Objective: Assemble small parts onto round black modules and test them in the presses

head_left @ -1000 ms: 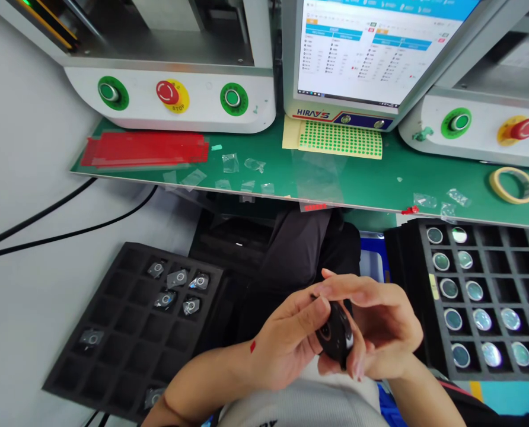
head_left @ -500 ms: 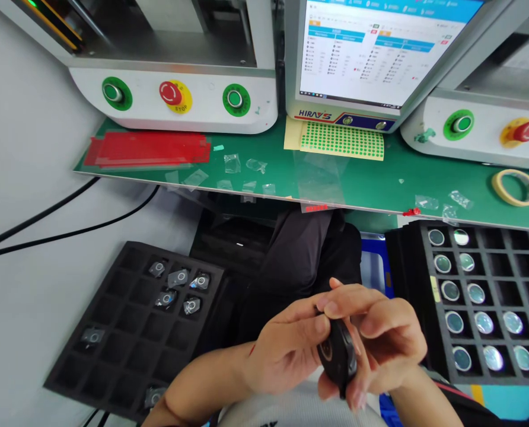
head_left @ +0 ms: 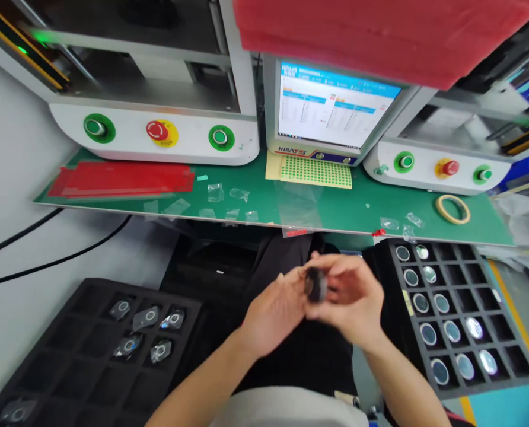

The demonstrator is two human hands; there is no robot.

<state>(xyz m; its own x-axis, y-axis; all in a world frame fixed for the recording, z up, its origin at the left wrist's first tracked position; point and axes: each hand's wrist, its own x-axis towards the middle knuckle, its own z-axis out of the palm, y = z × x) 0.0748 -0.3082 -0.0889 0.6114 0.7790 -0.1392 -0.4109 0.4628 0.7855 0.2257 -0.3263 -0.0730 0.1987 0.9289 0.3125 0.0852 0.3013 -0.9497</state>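
Observation:
A small dark round part (head_left: 315,285), blurred by motion, is between my two hands above my lap. My right hand (head_left: 351,296) grips it from the right with curled fingers. My left hand (head_left: 276,311) lies open with its palm up, its fingers reaching to the part's left side. On the left, a black foam tray (head_left: 80,338) holds several wrapped parts with ring marks. On the right, another black foam tray (head_left: 464,317) holds several round glassy discs in its compartments.
A green bench (head_left: 264,204) crosses ahead, with red strips (head_left: 122,179), a green-dotted sheet (head_left: 315,173), clear film scraps and a tape roll (head_left: 453,209). Behind stand a monitor (head_left: 331,112) and machines with push buttons. A red panel (head_left: 380,35) hangs at the top.
The view has tilted up and widened, showing the red panel. Both hands have moved farther from my body with the part. My left hand has opened out flat while my right hand grips the part.

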